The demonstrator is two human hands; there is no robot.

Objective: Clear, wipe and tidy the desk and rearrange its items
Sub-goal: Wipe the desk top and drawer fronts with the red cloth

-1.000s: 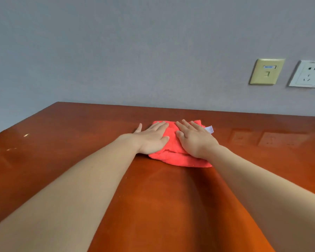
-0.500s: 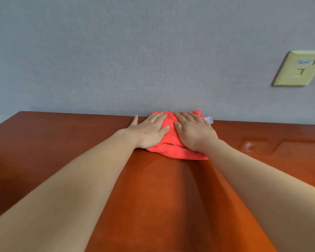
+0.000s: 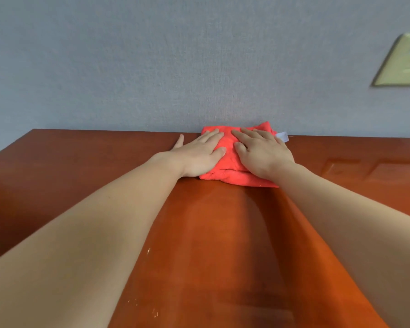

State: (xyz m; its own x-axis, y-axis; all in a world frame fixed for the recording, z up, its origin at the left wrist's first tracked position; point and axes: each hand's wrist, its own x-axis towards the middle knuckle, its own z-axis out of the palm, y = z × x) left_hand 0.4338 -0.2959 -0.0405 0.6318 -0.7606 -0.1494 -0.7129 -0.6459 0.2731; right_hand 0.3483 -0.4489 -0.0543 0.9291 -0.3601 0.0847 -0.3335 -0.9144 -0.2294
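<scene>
Grey textured wall [image 3: 152, 67] rises directly behind a glossy reddish-brown desk [image 3: 81, 157]. A beige wall plate [image 3: 400, 62] is mounted at the upper right.

**Position of parts**
- The folded red cloth [image 3: 242, 179] lies at the rear edge of the desk, right of centre. Its far side meets the line where the desk joins the wall.
- A white label [image 3: 282, 136] projects from the cloth's far right corner.
- The left hand [image 3: 197, 157] lies flat on the left half of the cloth with straight fingers, gripping nothing. Its outermost finger rests on bare wood.
- The right hand [image 3: 263, 155] lies flat on the right half with its fingers slightly spread, also gripping nothing.

**Step in hand (judged):** wiping the rear strip of the desk along the wall.

**Recommended procedure**
1. Apply even downward pressure through both palms so that the folded layers do not slide apart.
2. Move the cloth sideways along the wall junction, where dust is likely to collect, overlapping each pass.
3. Tuck the label under, as it may trail on the polished surface.
4. Work back toward the near edge, where pale specks [image 3: 149, 250] show on the wood.

**Caution:** a loose near fold may bunch up when the cloth is pulled back.
</scene>
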